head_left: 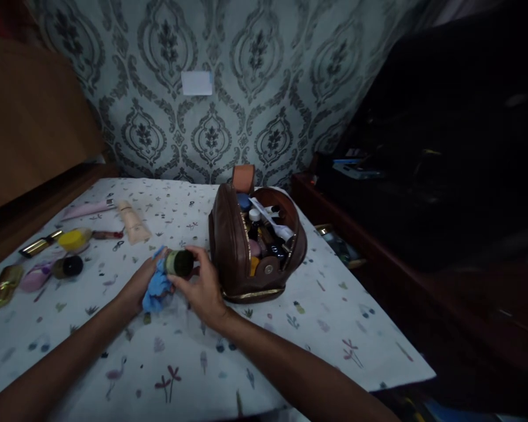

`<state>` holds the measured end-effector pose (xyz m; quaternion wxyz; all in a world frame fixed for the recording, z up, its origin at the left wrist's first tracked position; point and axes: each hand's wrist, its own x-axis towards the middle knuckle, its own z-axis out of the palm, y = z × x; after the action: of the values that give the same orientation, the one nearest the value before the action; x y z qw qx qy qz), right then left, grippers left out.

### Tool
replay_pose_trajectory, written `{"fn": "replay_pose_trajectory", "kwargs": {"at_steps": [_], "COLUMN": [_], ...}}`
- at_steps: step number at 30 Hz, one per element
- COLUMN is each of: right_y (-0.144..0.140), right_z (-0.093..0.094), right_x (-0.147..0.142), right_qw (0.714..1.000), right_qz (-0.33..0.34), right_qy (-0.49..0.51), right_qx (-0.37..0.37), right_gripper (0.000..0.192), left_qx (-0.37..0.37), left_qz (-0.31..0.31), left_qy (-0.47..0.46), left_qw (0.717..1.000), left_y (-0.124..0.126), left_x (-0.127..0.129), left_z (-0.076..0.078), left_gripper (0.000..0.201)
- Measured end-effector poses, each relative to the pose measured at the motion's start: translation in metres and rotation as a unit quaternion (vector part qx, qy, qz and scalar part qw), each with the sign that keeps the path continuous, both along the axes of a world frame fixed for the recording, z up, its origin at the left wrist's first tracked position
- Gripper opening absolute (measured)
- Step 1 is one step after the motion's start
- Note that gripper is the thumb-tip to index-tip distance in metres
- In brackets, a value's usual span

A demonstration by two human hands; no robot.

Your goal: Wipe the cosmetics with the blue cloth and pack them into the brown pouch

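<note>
My right hand (205, 291) is closed around a small greenish jar (172, 262) with a dark lid, thumb below and fingers above. Against the jar's left side, a crumpled blue cloth (157, 289) is gripped in my left hand (141, 282), its fingers mostly hidden behind cloth and jar. Just right of my hands stands a brown cosmetic bag (224, 243), its top unzipped. Inside it show a white-capped bottle (254, 217), a white long-handled item and several other small containers.
On the left of the patterned tablecloth (176, 375) lie a beige tube (133, 223), a pink tube (88, 209), a yellow-lidded jar (74, 240), a black-capped jar (69, 266) and a gold bottle (6, 285). The table's right edge borders a dark red ledge (334, 211).
</note>
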<state>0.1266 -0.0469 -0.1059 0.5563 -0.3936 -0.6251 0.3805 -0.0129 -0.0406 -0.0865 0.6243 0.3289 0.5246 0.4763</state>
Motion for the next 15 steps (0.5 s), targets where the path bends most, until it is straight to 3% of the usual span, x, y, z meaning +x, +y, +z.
{"fn": "replay_pose_trajectory", "kwargs": {"at_steps": [6, 15], "right_y": [-0.001, 0.002], "right_z": [0.009, 0.013], "right_x": [0.005, 0.008], "right_qw": [0.995, 0.995], "right_qz": [0.003, -0.019], "right_qy": [-0.046, -0.031], "right_qx": [0.089, 0.088], "right_gripper": [0.056, 0.053], "left_qx": [0.068, 0.075], "left_qz": [0.068, 0.09], "left_qy": [-0.03, -0.085], "left_qw": [0.995, 0.989], "left_y": [0.001, 0.014], "left_x": [0.011, 0.026], "left_z": [0.005, 0.007], "left_gripper": [0.043, 0.041]}}
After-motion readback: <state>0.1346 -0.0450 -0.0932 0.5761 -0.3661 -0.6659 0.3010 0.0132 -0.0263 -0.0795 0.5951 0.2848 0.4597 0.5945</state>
